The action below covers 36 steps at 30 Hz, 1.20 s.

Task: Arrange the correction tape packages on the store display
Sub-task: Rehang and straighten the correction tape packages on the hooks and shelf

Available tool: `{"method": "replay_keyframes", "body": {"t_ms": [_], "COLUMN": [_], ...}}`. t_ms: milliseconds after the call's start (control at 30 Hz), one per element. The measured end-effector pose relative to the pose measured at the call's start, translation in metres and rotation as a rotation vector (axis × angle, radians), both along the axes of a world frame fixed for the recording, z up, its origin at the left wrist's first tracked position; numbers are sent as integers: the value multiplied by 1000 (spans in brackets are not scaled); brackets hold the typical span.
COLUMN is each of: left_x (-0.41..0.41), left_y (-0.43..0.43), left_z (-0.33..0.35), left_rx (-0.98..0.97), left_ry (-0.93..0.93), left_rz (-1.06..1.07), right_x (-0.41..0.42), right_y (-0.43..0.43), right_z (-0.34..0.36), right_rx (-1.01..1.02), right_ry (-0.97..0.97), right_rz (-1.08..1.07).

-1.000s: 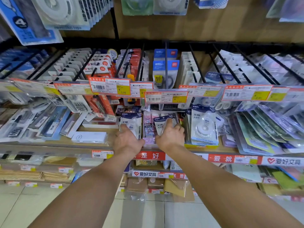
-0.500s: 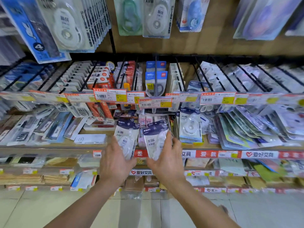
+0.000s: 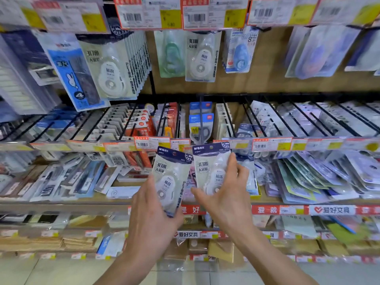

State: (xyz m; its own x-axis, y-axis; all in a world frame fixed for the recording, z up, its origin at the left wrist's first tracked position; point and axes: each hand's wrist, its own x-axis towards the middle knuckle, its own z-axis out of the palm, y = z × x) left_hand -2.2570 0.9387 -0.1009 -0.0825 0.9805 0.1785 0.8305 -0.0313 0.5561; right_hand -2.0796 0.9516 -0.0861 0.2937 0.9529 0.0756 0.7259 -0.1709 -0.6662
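My left hand (image 3: 151, 221) grips a pale correction tape package with a dark blue header (image 3: 170, 173), tilted slightly right. My right hand (image 3: 228, 194) holds a second package of the same kind (image 3: 209, 165), thumb across its lower front and fingers along its right edge. Both packages are raised in front of the middle shelf. Matching white correction tape packages hang on upper pegs, a thick row at the left (image 3: 111, 73) and a single one at centre (image 3: 202, 58).
Black peg hooks (image 3: 255, 118) with price tags (image 3: 271, 144) jut out at mid height. Slanted packs (image 3: 304, 179) fill the shelf to the right. Pens and flat packs (image 3: 61, 182) lie left. Lower shelves hold paper goods (image 3: 80, 241). Pale floor tiles lie below.
Both hands have lifted the two packages off the shelf and up toward me. My view has tilted upward, bringing the upper hanging row into sight.
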Motion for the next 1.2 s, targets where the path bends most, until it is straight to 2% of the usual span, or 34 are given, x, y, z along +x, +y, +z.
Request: {"method": "replay_keyframes", "body": {"t_ms": [167,333,533,667,867,1200], "left_x": [12,18,26,28,30,28], "left_y": [16,43,61,65,68,86], "left_z": [28,47,59,62,65,68], "left_rx": [95,130,148,127,164,118], "left_ry": [-86,-102,-90,-85,-79,-52], "left_rz": [4,43,85,101,109,101], "right_x": [2,8,13,20,27,18], "right_y": [17,37,61,74,95,115], "right_z": [26,46,75,97,122,144], "right_rx": [101,224,403,431,539,644], "right_ry": [7,136,456,632,603,536], "right_rz": [-33,-74,-111,14,135,232]}}
